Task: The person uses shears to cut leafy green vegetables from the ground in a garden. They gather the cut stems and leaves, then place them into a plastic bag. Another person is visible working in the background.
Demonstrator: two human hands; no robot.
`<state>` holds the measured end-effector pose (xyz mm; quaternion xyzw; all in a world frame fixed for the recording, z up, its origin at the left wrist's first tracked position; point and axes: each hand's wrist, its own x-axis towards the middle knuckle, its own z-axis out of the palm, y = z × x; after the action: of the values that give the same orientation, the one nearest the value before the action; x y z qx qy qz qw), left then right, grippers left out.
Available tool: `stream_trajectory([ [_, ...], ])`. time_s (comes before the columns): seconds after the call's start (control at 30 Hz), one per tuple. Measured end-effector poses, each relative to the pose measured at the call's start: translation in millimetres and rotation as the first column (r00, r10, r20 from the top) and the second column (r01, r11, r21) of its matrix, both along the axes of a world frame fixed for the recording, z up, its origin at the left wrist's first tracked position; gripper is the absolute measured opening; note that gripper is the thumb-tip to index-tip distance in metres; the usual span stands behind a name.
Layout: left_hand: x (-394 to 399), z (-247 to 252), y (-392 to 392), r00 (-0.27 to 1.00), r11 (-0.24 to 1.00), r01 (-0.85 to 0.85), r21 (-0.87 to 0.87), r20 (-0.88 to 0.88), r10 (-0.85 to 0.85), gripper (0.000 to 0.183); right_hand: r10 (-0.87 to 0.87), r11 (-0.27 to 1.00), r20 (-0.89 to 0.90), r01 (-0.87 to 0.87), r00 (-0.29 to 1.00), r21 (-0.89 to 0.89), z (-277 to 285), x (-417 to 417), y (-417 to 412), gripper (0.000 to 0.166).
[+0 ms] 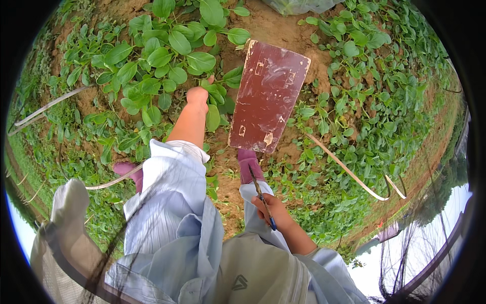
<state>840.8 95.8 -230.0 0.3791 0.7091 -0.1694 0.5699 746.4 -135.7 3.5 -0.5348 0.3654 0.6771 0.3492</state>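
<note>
My left hand point(198, 95) reaches down among broad-leaved green plants point(159, 57) growing in brown soil; leaves cover its fingers, so its grip cannot be made out. In my right hand point(274, 212), held low by my lap, is a narrow knife-like tool point(264, 198) with a dark, stained blade and a blue end. A worn reddish-brown board point(269, 97), its edges chipped and its face scuffed, lies between the leafy plants on the left and the low ones on the right, just beyond my purple boot point(249, 165).
Pale curved strips, one at left point(53, 104) and one at right point(347, 167), arch over the low greens. A clear plastic bag point(302, 5) rests on the soil at the top. My other purple boot point(131, 173) stands among plants at left.
</note>
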Motion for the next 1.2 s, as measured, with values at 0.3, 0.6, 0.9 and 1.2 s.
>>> stream_trajectory([
  [0.3, -1, -11, 1, 0.954, 0.954, 0.298, -0.014, -0.041, -0.299, 0.041, -0.072, 0.996, 0.033, 0.07, 0.997, 0.047, -2, -10, 11, 0.035],
  [0.6, -7, -16, -1, 0.988, 0.99, 0.14, -0.028, -0.063, -0.142, 0.037, -0.037, 0.998, 0.038, 0.035, 0.999, 0.06, -4, -20, 15, 0.031],
  [0.9, -38, 48, 37, 0.97, 0.964, 0.242, -0.113, 0.026, -0.241, 0.032, -0.037, 0.999, 0.072, 0.034, 0.997, 0.041, 8, -5, 23, 0.031],
  [1.2, -55, 169, 57, 0.831, 0.799, 0.549, -0.247, 0.269, -0.487, 0.035, 0.1, 0.965, 0.38, -0.182, 0.92, 0.189, 20, 18, 59, 0.038],
])
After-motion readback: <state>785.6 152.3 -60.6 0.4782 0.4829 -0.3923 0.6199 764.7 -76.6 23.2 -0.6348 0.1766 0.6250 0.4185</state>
